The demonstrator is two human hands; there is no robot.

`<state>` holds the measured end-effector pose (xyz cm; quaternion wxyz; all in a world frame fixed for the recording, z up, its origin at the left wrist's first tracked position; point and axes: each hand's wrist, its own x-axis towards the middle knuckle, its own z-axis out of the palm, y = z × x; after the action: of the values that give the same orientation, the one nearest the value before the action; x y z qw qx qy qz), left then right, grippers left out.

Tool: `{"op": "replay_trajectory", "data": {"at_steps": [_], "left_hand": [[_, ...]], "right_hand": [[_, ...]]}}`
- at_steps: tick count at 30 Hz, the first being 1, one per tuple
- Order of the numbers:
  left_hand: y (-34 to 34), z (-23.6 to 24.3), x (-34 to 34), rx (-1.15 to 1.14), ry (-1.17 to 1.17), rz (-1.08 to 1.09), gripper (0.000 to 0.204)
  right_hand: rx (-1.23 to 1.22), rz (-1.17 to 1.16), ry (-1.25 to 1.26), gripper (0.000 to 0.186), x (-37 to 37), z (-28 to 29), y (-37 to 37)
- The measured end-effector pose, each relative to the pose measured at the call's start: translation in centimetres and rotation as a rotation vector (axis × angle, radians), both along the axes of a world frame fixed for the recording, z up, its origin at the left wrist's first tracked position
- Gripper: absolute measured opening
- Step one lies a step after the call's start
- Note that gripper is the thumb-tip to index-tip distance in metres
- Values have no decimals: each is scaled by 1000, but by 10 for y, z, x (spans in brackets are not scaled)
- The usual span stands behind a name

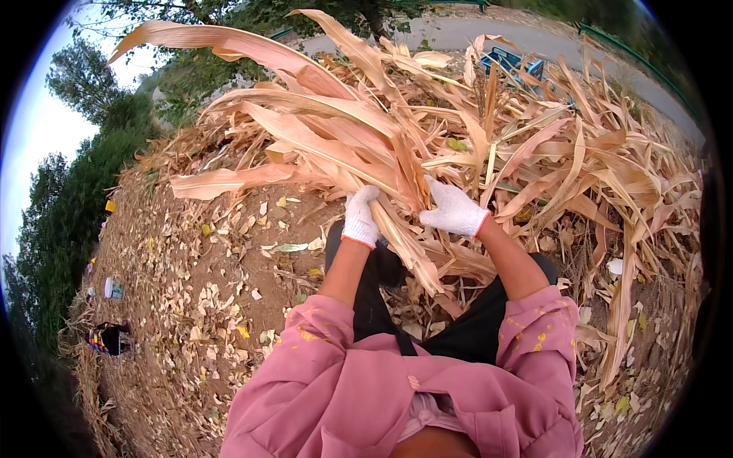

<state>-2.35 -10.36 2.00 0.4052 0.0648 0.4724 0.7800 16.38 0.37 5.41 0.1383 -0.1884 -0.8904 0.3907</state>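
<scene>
Both my hands wear white knitted gloves with a red cuff edge. In front of my lap, my left hand (360, 217) is closed around the lower part of a bunch of dried corn stalks with long leaves (328, 149). The leaves fan out up and to the left, and the bunch's lower end (412, 256) hangs between my knees. From the other side, my right hand (456, 209) pinches brownish leaves of the same bunch between thumb and fingers. Its fingertips are partly hidden by the leaves. No ear of corn can be made out in the bunch.
A large heap of dry corn stalks (565, 153) spreads ahead and to my right. Behind it stands a blue crate (513, 62), with a paved road (550, 44) beyond. Fallen leaves litter the soil (183, 275). Far left are a pale bucket (113, 288) and a multicoloured bag (107, 338).
</scene>
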Motion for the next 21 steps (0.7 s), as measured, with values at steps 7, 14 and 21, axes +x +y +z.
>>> {"op": "replay_trajectory", "data": {"at_steps": [7, 14, 21], "left_hand": [[-18, 10, 14, -128, 217, 124, 48], [-28, 27, 26, -17, 362, 92, 54], [-36, -66, -67, -152, 666, 131, 46]], "right_hand": [[234, -121, 247, 70, 7, 6, -9], [359, -169, 149, 69, 9, 14, 0], [488, -100, 318, 70, -10, 20, -2]]}}
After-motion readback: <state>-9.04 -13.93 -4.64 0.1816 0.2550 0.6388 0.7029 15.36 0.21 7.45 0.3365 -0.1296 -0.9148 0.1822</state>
